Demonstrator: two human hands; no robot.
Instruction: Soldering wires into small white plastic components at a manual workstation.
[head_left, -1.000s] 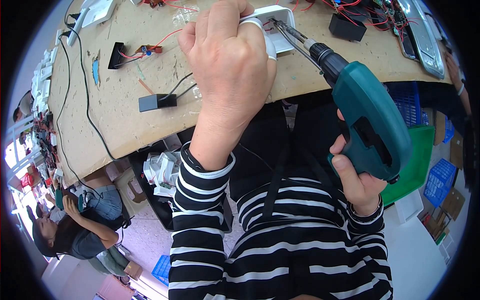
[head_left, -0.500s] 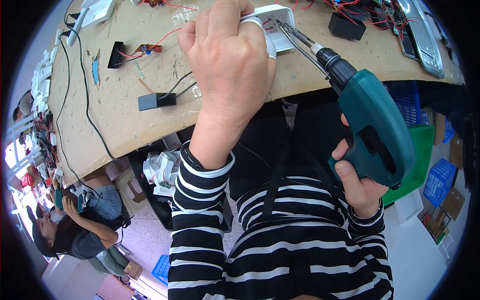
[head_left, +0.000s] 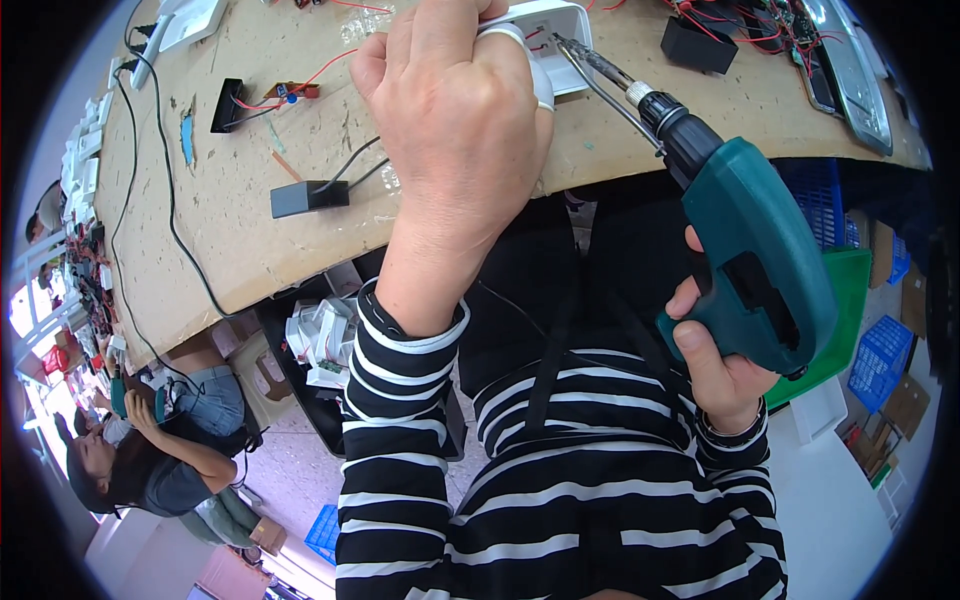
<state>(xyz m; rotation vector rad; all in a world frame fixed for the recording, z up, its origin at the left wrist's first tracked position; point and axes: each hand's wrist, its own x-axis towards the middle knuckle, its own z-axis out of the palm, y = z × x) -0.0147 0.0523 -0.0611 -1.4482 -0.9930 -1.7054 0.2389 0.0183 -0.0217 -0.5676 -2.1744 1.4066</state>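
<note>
My left hand is closed on a white plastic housing at the table's near edge, with a white curved piece beside the fingers. Inside the housing, short red wire ends show. In my right hand is the handle of a green soldering gun, fingers wrapped round its grip. The gun points up and left; its metal tip and thin feed tube reach over the open housing, near the wires. Whether the tip touches anything is unclear. My left fingertips are partly hidden behind the hand.
Left on the table lie a black box with a cable, a small wired circuit board and a black case. Wired boards and a black box sit at right. Below are a green bin and a seated co-worker holding a similar tool.
The soldering gun has shifted slightly right, and the red wire ends in the housing show more plainly. Items on the table's left appear slightly further left. Both hands keep their grip.
</note>
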